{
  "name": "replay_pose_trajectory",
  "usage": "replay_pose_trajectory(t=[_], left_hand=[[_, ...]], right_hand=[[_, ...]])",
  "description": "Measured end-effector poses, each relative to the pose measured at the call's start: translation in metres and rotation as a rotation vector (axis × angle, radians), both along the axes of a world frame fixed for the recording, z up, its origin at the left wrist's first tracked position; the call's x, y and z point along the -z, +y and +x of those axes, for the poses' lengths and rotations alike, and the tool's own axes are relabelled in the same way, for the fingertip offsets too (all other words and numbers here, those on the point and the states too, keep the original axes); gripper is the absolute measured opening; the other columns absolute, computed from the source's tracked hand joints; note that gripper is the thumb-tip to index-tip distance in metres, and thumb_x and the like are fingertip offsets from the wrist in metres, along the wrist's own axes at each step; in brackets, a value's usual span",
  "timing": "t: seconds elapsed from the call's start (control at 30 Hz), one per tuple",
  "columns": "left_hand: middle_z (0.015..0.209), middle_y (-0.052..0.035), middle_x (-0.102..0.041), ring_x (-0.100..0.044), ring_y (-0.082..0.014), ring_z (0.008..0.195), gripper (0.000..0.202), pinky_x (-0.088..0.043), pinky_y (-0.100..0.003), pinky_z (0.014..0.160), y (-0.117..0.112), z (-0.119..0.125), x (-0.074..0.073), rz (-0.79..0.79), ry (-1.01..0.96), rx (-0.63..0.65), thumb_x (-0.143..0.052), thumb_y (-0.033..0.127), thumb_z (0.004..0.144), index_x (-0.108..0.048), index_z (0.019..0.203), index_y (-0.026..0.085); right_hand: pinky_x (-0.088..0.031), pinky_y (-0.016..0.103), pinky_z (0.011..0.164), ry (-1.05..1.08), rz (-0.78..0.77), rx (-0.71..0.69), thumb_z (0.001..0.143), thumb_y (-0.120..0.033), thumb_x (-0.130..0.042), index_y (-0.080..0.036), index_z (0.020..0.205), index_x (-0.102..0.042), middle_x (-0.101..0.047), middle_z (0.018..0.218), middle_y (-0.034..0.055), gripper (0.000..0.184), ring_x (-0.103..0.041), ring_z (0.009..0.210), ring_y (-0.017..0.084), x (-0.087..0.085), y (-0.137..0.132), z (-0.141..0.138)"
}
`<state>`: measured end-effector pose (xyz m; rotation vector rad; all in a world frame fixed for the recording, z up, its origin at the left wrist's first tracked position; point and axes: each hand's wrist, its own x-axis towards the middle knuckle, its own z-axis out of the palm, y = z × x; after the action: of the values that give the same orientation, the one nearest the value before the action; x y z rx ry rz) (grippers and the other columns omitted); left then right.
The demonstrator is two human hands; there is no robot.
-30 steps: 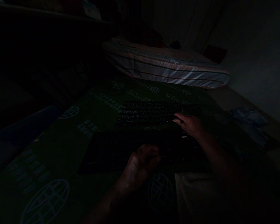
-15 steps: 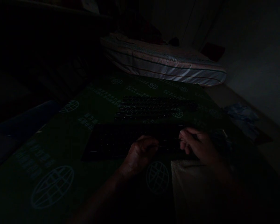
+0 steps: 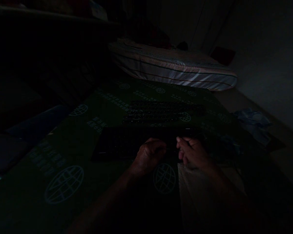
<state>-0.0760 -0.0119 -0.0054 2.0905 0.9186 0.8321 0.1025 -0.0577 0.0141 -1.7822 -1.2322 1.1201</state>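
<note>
The picture is very dark. A black keyboard (image 3: 119, 139) lies flat in front of me, its details mostly lost in shadow. My left hand (image 3: 149, 154) is over its near middle part, fingers curled into a pinch. To the right of it, my right hand (image 3: 191, 152) is also pinched, thumb against forefinger, over the keyboard's right part. Whatever the fingertips hold is too small and dark to name; a faint pale glint shows by the left fingertips. Behind the keyboard are rows of small black pieces that look like keycaps (image 3: 151, 121).
A green printed cover (image 3: 107, 201) with globe marks lies under everything. Beneath my right forearm is a pale cloth or sheet (image 3: 192, 191). Farther off stands a mattress with a striped cover (image 3: 175, 73). Bluish crumpled fabric (image 3: 254, 122) lies at right, a dark blue object (image 3: 36, 122) at left.
My right hand has moved left, closer to my left hand, which keeps its pinch. The thin light line seen earlier at the right fingertips no longer shows. The view has shifted slightly.
</note>
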Motion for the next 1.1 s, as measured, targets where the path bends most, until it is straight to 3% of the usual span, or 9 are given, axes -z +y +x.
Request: replay_pose_trajectory(t=[0.3, 0.47, 0.6, 0.83, 1.1], left_hand=[[0.089, -0.0024, -0.064, -0.058, -0.0151, 0.087, 0.014, -0.049, -0.027, 0.077, 0.0, 0.0, -0.002, 0.033, 0.045, 0.01, -0.054, 0.012, 0.076, -0.064, 0.084, 0.02], [0.087, -0.0047, -0.065, -0.057, -0.0181, 0.087, 0.013, -0.048, -0.031, 0.078, -0.005, 0.004, -0.011, 0.167, 0.213, 0.056, -0.054, 0.012, 0.076, -0.064, 0.083, 0.017], [0.098, -0.0079, -0.064, -0.052, -0.0232, 0.101, 0.019, -0.043, -0.04, 0.092, -0.006, 0.018, -0.017, 0.316, 0.308, 0.123, -0.054, 0.013, 0.076, -0.065, 0.091, 0.017], [0.116, -0.009, -0.056, -0.045, -0.0258, 0.113, 0.025, -0.04, -0.042, 0.096, 0.003, 0.031, 0.0, 0.317, 0.318, 0.161, -0.059, 0.016, 0.075, -0.065, 0.099, 0.018], [0.119, -0.0071, -0.055, -0.044, -0.0264, 0.116, 0.015, -0.04, -0.044, 0.095, 0.005, 0.031, 0.005, 0.248, 0.333, 0.133, -0.061, 0.019, 0.074, -0.067, 0.087, 0.019]], right_hand=[[-0.03, 0.019, 0.032, -0.229, -0.026, -0.045, 0.082, -0.055, -0.038, -0.019, 0.059, -0.049, -0.048, 0.035, -0.0038, 0.044, -0.04, 0.025, 0.007, -0.01, 0.014, -0.011], [-0.033, 0.02, 0.037, -0.253, 0.105, -0.012, 0.08, -0.059, -0.039, -0.019, 0.058, -0.053, -0.048, 0.036, -0.0027, 0.048, -0.042, 0.029, 0.008, -0.002, 0.007, -0.009], [-0.039, 0.022, 0.044, -0.311, 0.277, 0.072, 0.079, -0.059, -0.04, -0.017, 0.065, -0.062, -0.053, 0.039, -0.0003, 0.049, -0.05, 0.038, 0.012, 0.011, -0.001, -0.007], [-0.042, 0.024, 0.049, -0.353, 0.37, 0.157, 0.08, -0.054, -0.04, -0.017, 0.067, -0.065, -0.058, 0.044, 0.0033, 0.046, -0.057, 0.045, 0.015, 0.019, -0.003, -0.009], [-0.039, 0.021, 0.043, -0.228, 0.382, 0.21, 0.081, -0.053, -0.038, -0.019, 0.058, -0.059, -0.049, 0.036, -0.0009, 0.046, -0.051, 0.038, 0.012, 0.02, -0.004, -0.011]])
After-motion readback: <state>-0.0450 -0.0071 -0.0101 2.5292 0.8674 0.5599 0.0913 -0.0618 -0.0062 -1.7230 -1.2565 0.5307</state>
